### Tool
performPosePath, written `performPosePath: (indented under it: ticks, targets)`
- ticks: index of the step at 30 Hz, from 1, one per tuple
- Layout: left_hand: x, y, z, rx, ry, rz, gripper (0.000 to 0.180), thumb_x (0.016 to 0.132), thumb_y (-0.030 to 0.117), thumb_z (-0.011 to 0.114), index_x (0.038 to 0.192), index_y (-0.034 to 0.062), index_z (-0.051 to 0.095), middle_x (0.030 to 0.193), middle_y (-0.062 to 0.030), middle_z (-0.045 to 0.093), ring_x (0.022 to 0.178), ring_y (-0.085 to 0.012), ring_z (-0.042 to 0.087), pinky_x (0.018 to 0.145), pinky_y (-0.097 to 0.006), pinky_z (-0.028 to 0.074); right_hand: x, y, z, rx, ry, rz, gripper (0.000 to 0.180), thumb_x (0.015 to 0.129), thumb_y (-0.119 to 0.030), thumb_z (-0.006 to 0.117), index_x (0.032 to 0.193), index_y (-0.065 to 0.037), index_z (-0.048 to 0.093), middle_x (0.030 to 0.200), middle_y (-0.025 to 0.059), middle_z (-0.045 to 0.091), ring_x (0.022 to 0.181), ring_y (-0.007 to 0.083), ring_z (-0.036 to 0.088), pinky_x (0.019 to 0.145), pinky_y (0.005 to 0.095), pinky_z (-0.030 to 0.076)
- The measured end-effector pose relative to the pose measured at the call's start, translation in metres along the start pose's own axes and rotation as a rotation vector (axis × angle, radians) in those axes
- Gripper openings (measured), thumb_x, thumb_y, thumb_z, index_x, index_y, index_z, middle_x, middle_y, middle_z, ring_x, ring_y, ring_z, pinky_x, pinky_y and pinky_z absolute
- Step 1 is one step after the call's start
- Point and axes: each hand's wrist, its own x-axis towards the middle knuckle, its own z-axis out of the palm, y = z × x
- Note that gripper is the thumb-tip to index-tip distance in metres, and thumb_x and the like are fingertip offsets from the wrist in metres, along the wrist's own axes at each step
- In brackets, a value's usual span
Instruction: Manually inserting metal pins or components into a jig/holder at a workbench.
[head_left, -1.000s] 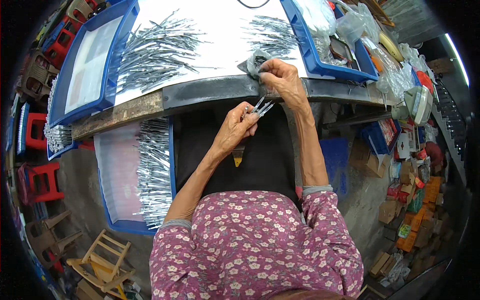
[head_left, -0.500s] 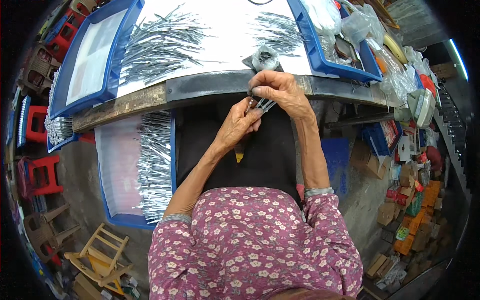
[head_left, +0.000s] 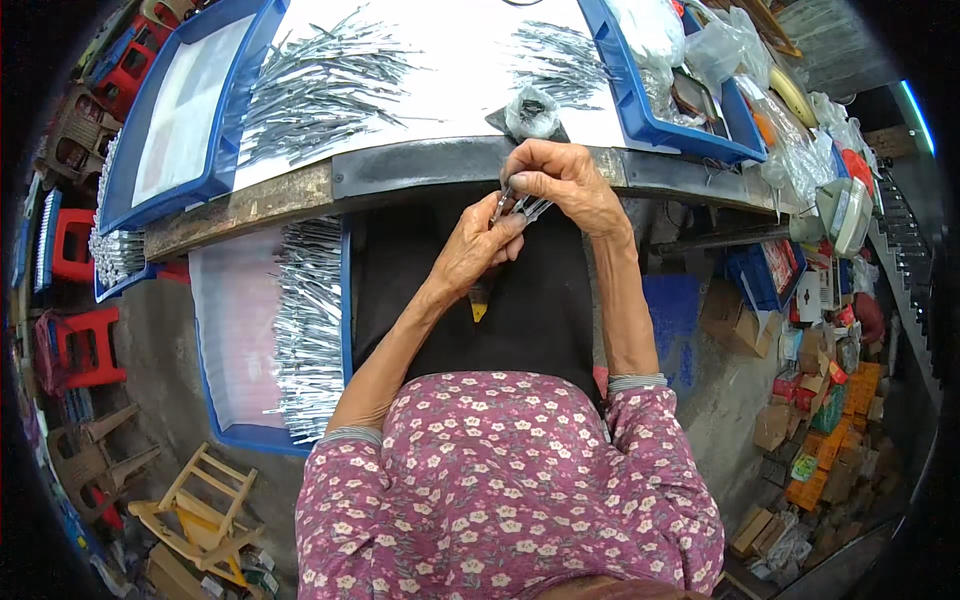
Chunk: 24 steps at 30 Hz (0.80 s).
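Note:
My left hand (head_left: 478,242) is closed around a few thin, shiny metal strips (head_left: 536,210), just in front of the table's edge. Against them, my right hand (head_left: 572,188) pinches thumb and finger together over the strips' upper end. Whatever small piece lies in that pinch is hidden. Just beyond my right hand stands a small container lined with clear plastic (head_left: 532,113), with dark little parts inside. A large pile of thin metal strips (head_left: 325,85) lies on the white tabletop to the left, and a smaller pile of strips (head_left: 560,62) lies to the right.
The table edge (head_left: 420,175) has a dark metal band. Below it at left, a blue-rimmed tray (head_left: 262,438) holds many silvery strips. Another blue tray (head_left: 222,130) sits at the table's left; a blue bin (head_left: 640,125) of plastic bags stands right. A wooden stool (head_left: 205,510) is lower left.
My right hand's fingers have shifted slightly and come closer to my left hand at the strips. The piles and trays stay where they were.

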Motion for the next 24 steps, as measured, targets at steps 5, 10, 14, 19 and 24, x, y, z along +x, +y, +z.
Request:
performPosePath:
  ticks: [5, 10, 14, 19, 24]
  targets:
    - [0.000, -0.003, 0.000, 0.033, -0.008, -0.004, 0.013, 0.087, 0.019, 0.049, 0.084, 0.0076, 0.044, 0.059, 0.0030, 0.044, 0.044, -0.0018, 0.033, 0.039, -0.017, 0.023, -0.001, -0.006, 0.001, -0.089, -0.025, 0.011, 0.008, 0.080, -0.005, 0.055, 0.082, 0.003, 0.056, 0.071, 0.0035, 0.057, 0.067, 0.0094, 0.055, 0.062, 0.0225, 0.047]
    - [0.001, -0.006, -0.002, 0.053, -0.019, -0.027, 0.017, 0.087, 0.025, 0.048, 0.088, 0.0083, 0.047, 0.060, 0.0035, 0.044, 0.048, -0.0026, 0.034, 0.042, -0.018, 0.025, -0.002, -0.013, 0.006, -0.452, -0.008, -0.042, 0.005, 0.078, -0.001, 0.054, 0.082, 0.003, 0.055, 0.069, 0.0045, 0.056, 0.066, 0.0094, 0.053, 0.060, 0.0231, 0.044]
    - [0.002, -0.003, 0.000, 0.036, 0.013, -0.027, 0.015, 0.087, 0.019, 0.046, 0.092, 0.0049, 0.047, 0.058, 0.0029, 0.043, 0.045, -0.0021, 0.031, 0.039, -0.018, 0.023, -0.003, -0.006, 0.011, -0.546, 0.028, -0.097, 0.005, 0.077, 0.001, 0.055, 0.081, 0.003, 0.055, 0.066, 0.0058, 0.056, 0.063, 0.0113, 0.054, 0.059, 0.0247, 0.045]
    - [0.000, 0.000, -0.003, 0.031, -0.007, -0.028, 0.016, 0.088, 0.025, 0.048, 0.090, 0.0084, 0.047, 0.061, 0.0040, 0.043, 0.049, -0.0024, 0.034, 0.042, -0.017, 0.025, -0.005, -0.003, 0.009, -0.423, 0.012, -0.041, 0.004, 0.077, 0.001, 0.056, 0.080, 0.003, 0.055, 0.068, 0.0063, 0.057, 0.065, 0.0121, 0.055, 0.060, 0.0248, 0.045]
    - [0.000, 0.004, 0.003, 0.016, -0.004, -0.035, 0.013, 0.087, 0.016, 0.046, 0.096, 0.0061, 0.048, 0.060, 0.0033, 0.042, 0.048, -0.0027, 0.033, 0.042, -0.017, 0.024, -0.006, -0.008, 0.005, -0.398, -0.040, -0.068, 0.005, 0.076, 0.000, 0.057, 0.080, 0.003, 0.057, 0.074, 0.0056, 0.057, 0.070, 0.0118, 0.055, 0.063, 0.0244, 0.045]
